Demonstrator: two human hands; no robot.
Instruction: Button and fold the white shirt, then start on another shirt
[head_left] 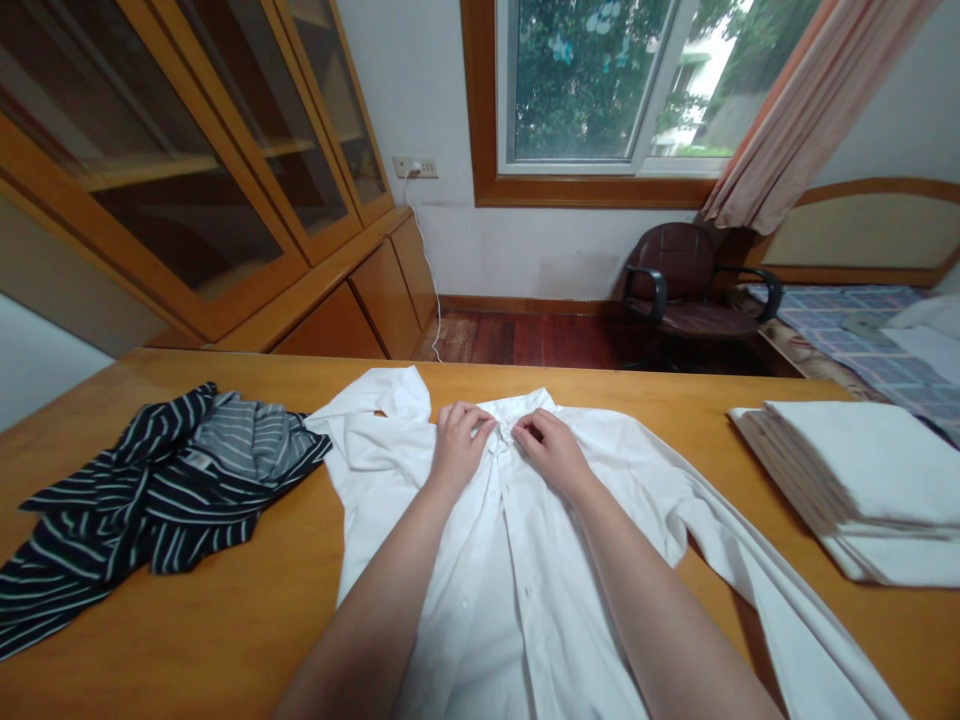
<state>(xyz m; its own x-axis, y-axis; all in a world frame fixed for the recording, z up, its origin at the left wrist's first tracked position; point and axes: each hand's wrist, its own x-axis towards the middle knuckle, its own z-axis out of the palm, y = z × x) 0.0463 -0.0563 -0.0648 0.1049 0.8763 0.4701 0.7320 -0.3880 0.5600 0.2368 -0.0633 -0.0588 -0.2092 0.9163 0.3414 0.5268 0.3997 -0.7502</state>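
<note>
A white button-up shirt (480,590) lies front side up on the wooden table (277,640), its collar toward the far edge. Its front is undone along the visible part, with buttons on the left edge. My left hand (459,440) pinches the left side of the collar. On the other side of the neck opening, my right hand (551,447) has its fingers closed on the collar's right side. The two hands are a short gap apart. One sleeve is bent up at the far left; the other stretches toward the near right corner.
A black-and-white striped garment (202,490) lies crumpled at the left, touching the white sleeve. Folded white cloths (862,470) are stacked at the right. Beyond the table stand a glass-door cabinet (300,250), an office chair (679,280) and a bed (855,320).
</note>
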